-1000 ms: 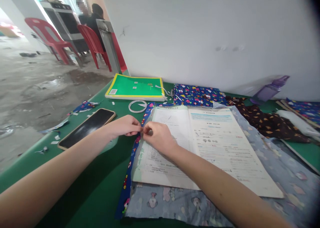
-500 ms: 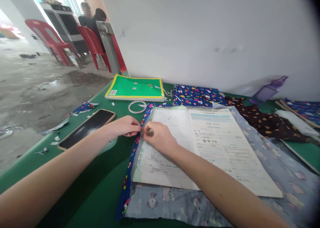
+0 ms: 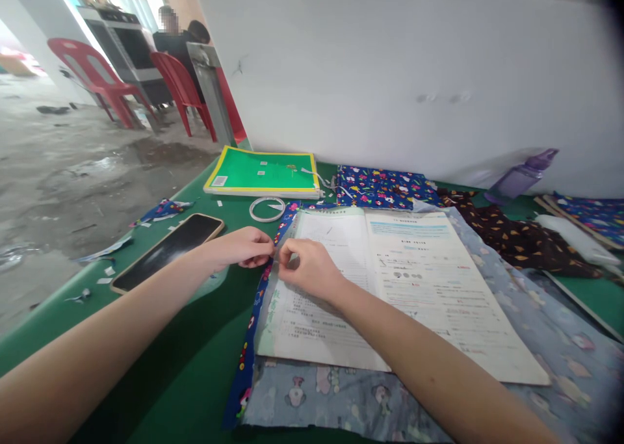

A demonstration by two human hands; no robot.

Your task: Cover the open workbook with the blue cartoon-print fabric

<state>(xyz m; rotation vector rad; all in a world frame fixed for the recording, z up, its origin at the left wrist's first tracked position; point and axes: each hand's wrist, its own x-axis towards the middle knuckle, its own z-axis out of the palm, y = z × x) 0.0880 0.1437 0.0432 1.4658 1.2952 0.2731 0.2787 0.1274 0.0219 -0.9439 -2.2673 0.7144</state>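
Observation:
An open book (image 3: 409, 288) with printed pages lies on a blue patterned cloth (image 3: 322, 392) turned pale side up. The cloth's left edge is folded up along the book, showing a dark blue strip. My left hand (image 3: 251, 248), its fingers closed, pinches this folded edge from outside. Close beside it, my right hand (image 3: 309, 265) rests over the left page, thumb and forefinger curled together at the same edge. The fingertips hide exactly what lies between them. A roll of clear tape (image 3: 267, 200) lies flat just beyond my left hand.
On the green table (image 3: 180, 366) are a phone (image 3: 168, 252), cloth scraps, a green book (image 3: 266, 171), a blue patterned piece (image 3: 385, 185), brown cloth (image 3: 517, 236) and a purple bottle (image 3: 521, 177). A white wall (image 3: 390, 73) stands behind; a person sits near red chairs (image 3: 180, 86).
Both hands stay at the cloth's folded left edge with almost no movement. The view has shifted very slightly.

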